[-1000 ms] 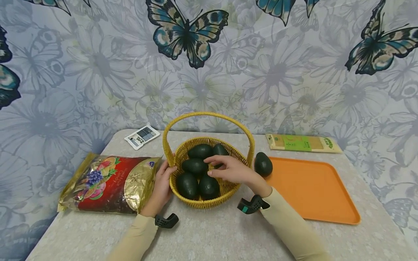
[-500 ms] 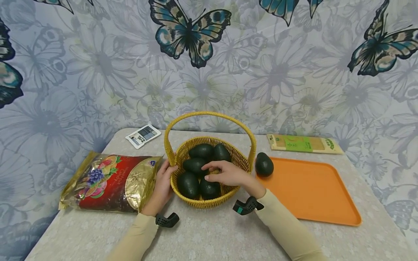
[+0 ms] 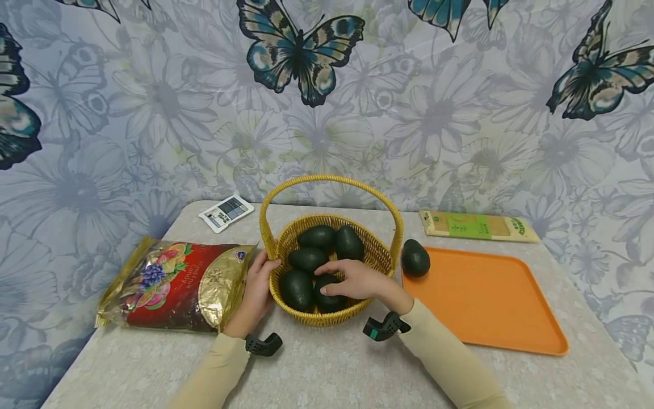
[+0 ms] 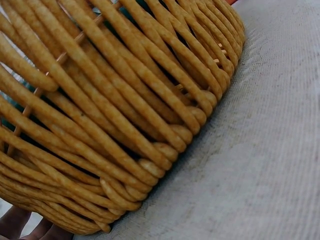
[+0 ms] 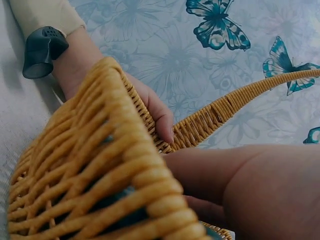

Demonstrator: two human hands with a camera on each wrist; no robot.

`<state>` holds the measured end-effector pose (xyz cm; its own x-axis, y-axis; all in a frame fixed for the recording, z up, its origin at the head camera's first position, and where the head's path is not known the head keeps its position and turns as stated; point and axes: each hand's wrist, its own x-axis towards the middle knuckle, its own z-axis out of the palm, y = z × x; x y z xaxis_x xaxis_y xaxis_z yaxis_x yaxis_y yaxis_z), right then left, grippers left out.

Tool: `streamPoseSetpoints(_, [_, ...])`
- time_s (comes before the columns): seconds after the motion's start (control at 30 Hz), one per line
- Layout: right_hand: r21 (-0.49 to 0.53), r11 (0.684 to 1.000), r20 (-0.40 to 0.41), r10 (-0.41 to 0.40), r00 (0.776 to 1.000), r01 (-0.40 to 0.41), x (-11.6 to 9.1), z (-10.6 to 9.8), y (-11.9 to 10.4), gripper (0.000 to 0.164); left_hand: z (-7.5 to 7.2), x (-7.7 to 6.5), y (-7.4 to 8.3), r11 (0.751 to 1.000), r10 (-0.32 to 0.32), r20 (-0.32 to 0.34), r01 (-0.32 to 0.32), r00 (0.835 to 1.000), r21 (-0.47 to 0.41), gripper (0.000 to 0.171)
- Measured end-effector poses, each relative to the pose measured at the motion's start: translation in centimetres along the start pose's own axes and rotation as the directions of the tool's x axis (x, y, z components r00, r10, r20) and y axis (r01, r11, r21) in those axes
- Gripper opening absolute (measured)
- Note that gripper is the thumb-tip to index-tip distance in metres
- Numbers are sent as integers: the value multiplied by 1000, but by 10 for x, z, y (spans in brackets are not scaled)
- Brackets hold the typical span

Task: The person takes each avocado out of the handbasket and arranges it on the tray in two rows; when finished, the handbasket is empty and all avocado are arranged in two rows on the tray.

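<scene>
A yellow wicker basket [image 3: 327, 319] with a tall arched handle stands on the table and holds several dark green avocados. My left hand [image 3: 258, 284] grips its left side at the foot of the handle, thumb over the rim; in the left wrist view the woven wall [image 4: 115, 110] hides most of that hand. My right hand [image 3: 355, 279] reaches in over the right rim, thumb and bent fingers about the front right avocado [image 3: 329, 302], partly covering it. Another avocado [image 3: 349, 243] lies at the basket's back right. The right wrist view shows the right hand [image 5: 250, 185] reaching inside the rim.
A lone avocado [image 3: 415, 258] lies at the back left corner of an orange tray [image 3: 485, 301]. Left of the basket is a large red and gold candy bag [image 3: 176, 287]. Behind lie a white pouch [image 3: 226, 213] and a long green and yellow packet [image 3: 477, 225].
My right hand has moved from beside the back right avocado, now fully uncovered, toward the front and down to the front right one. The left hand keeps its grip on the basket.
</scene>
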<state>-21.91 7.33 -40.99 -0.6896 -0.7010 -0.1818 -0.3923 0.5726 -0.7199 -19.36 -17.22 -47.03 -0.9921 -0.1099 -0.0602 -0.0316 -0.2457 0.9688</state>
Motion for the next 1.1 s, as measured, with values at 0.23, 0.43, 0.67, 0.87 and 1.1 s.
streamPoseSetpoints(0.23, [2, 1000, 7, -27, 1000, 27, -1, 0, 1, 42, 0, -2, -1, 1000, 10, 0, -10, 1000, 25, 58])
streamPoseSetpoints(0.43, [-4, 1000, 5, -26, 1000, 27, 0, 0, 1, 41, 1, -2, -2, 1000, 14, -5, -14, 1000, 14, 59])
streamPoseSetpoints(0.67, [-3, 999, 0, -36, 999, 36, -1, 0, 0, 39, 0, -1, -2, 1000, 6, -4, -5, 1000, 14, 58])
streamPoseSetpoints(0.87, [-6, 999, -1, -42, 999, 42, -1, 0, 0, 39, 0, -2, -1, 1000, 2, -6, -2, 1000, 23, 58])
streamPoseSetpoints(1.1, [10, 998, -16, -60, 998, 61, -3, -5, 2, 39, 0, -2, -1, 1000, 12, -1, -12, 1000, 25, 58])
